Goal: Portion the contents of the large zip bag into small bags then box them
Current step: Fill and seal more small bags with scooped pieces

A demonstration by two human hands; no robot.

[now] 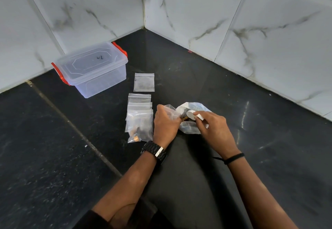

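1. Floor point(53, 157): dark, speckled stone tiles with a pale grout line running diagonally at the left; it carries everything listed below.
2. Walls point(197, 4): white marble-look tiles with grey veins, meeting in a corner straight ahead.
3. Box point(93, 69): clear plastic, lid on, red latches at both ends, a small dark mark on the lid; stands near the left wall, apart from the bags.
4. Empty small bag point(144, 82): flat on the floor, between the box and the hands.
5. Stack of small bags point(139, 117): overlapping in a row just left of the left hand; the nearest holds small brownish pieces, contents otherwise hard to make out.
6. Left hand point(166, 122): fingers curled round a small clear bag point(170, 109), its mouth turned toward the large bag.
7. Large zip bag point(191, 119): crumpled on the floor between the hands, contents mostly hidden.
8. Right hand point(215, 130): fingers pinching a white piece point(199, 116) at the large bag's mouth; its shape is unclear.
9. Wristwatch point(156, 151) on the left wrist, black band point(233, 157) on the right.
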